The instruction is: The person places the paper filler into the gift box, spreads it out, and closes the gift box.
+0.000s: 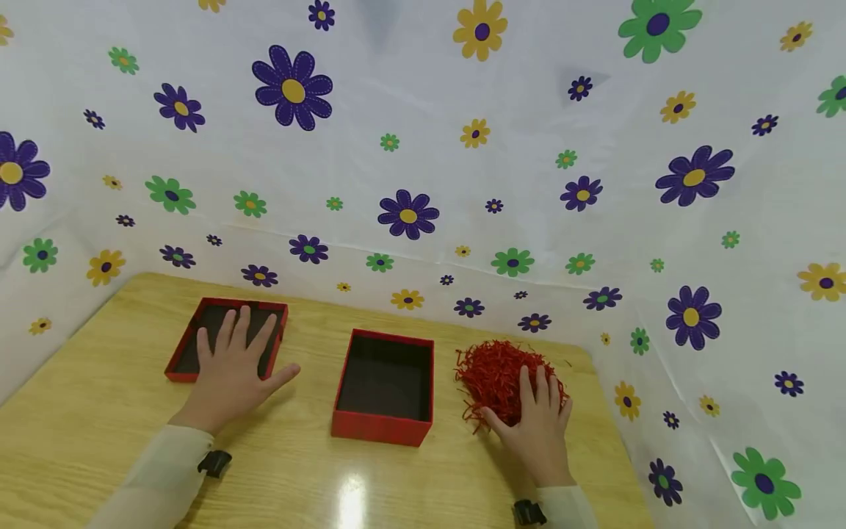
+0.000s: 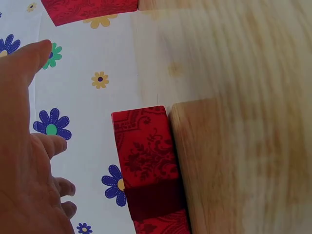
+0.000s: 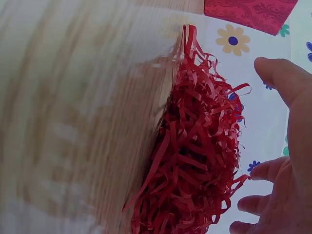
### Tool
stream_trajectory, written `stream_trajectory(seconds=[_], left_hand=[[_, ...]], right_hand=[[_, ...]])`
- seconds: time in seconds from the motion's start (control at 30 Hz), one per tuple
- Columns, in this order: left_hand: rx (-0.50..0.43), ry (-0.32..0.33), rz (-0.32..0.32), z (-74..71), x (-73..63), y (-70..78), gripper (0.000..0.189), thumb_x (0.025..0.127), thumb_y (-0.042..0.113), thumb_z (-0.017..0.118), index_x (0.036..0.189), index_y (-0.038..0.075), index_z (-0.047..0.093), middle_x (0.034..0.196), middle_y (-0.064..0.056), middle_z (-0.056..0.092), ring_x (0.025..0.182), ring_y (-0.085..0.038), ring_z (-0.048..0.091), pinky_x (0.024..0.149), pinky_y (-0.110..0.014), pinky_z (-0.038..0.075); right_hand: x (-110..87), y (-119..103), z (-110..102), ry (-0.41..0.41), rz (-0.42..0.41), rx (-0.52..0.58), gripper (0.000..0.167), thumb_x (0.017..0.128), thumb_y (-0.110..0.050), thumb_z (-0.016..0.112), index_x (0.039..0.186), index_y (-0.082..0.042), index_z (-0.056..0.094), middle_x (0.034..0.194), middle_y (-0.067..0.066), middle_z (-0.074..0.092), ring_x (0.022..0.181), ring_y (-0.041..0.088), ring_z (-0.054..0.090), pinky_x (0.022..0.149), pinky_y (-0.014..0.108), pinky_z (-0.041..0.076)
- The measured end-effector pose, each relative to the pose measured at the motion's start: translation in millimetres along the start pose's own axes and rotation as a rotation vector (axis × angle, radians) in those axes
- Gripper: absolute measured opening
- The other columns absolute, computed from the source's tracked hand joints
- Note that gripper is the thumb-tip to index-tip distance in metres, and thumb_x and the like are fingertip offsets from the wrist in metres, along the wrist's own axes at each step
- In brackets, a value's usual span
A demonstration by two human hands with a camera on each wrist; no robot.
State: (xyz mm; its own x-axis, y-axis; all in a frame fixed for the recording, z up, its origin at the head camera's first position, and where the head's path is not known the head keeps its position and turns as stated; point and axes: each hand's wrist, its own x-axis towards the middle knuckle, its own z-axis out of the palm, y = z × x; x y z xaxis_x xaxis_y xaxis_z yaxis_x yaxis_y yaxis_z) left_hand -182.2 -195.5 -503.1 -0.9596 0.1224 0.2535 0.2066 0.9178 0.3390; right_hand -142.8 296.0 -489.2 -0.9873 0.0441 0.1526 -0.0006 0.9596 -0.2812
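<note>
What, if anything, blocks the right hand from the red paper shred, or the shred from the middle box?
Nothing visible blocks either. The right hand spreads over the red paper shred, contact unclear; only tabletop shows between that and the middle box, whose top is open.

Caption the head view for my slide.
Left grip above a shallow red tray, right grip above red paper shreds, open red box between.

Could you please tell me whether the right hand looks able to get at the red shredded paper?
Yes, most likely: the right hand, holding nothing, is over part of the red shredded paper, and nothing visible blocks the way; the open red box stands apart to the left.
</note>
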Motion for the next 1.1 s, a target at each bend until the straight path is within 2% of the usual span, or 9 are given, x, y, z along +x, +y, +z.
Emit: stream_trajectory(seconds=[0.2, 0.47, 0.77, 0.97, 1.1], left_hand=[[0.006, -0.002, -0.013, -1.1, -1.9, 0.1, 0.102, 0.091, 0.075, 0.057, 0.165, 0.013, 0.026, 0.169, -0.03, 0.007, 0.154, -0.053, 0.001, 0.113, -0.076, -0.015], [-0.024, 0.04, 0.002, 2.7, -1.0, -2.7, 0.096, 0.093, 0.069, 0.061, 0.164, 0.013, 0.027, 0.165, -0.032, 0.018, 0.152, -0.053, 0.009, 0.113, -0.08, -0.001], [-0.039, 0.042, 0.018, -3.6, 2.8, -1.5, 0.094, 0.094, 0.066, 0.062, 0.164, 0.013, 0.029, 0.165, -0.032, 0.019, 0.151, -0.054, 0.012, 0.114, -0.079, 0.0], [-0.039, 0.042, 0.043, -3.7, 4.3, -1.6, 0.089, 0.095, 0.062, 0.064, 0.161, 0.013, 0.034, 0.161, -0.032, 0.028, 0.148, -0.055, 0.019, 0.115, -0.078, 0.011], [-0.103, 0.075, 0.059, -5.3, 3.2, -1.9, 0.08, 0.096, 0.049, 0.07, 0.16, 0.014, 0.038, 0.157, -0.029, 0.037, 0.143, -0.053, 0.032, 0.112, -0.075, 0.027]], right_hand=[[-1.2, 2, 2, -0.007, -0.001, 0.0, 0.111, 0.087, -0.066, 0.071, 0.164, -0.003, 0.022, 0.169, 0.027, 0.013, 0.154, 0.051, 0.007, 0.114, 0.079, 0.002], [-1.8, 3, 2, 0.004, -0.009, 0.014, 0.11, 0.088, -0.064, 0.072, 0.164, -0.002, 0.022, 0.168, 0.029, 0.015, 0.152, 0.053, 0.01, 0.114, 0.08, 0.011], [-1.2, 5, -1, -0.011, -0.014, 0.029, 0.11, 0.089, -0.066, 0.07, 0.164, -0.001, 0.022, 0.168, 0.028, 0.015, 0.153, 0.053, 0.011, 0.116, 0.077, 0.01], [-1.9, 8, -8, 0.015, -0.018, 0.084, 0.105, 0.091, -0.059, 0.073, 0.163, -0.001, 0.024, 0.166, 0.029, 0.02, 0.147, 0.056, 0.023, 0.11, 0.075, 0.03], [0.2, 8, -12, 0.024, -0.016, 0.117, 0.098, 0.093, -0.054, 0.073, 0.163, -0.003, 0.026, 0.163, 0.027, 0.027, 0.145, 0.053, 0.03, 0.106, 0.073, 0.038]])
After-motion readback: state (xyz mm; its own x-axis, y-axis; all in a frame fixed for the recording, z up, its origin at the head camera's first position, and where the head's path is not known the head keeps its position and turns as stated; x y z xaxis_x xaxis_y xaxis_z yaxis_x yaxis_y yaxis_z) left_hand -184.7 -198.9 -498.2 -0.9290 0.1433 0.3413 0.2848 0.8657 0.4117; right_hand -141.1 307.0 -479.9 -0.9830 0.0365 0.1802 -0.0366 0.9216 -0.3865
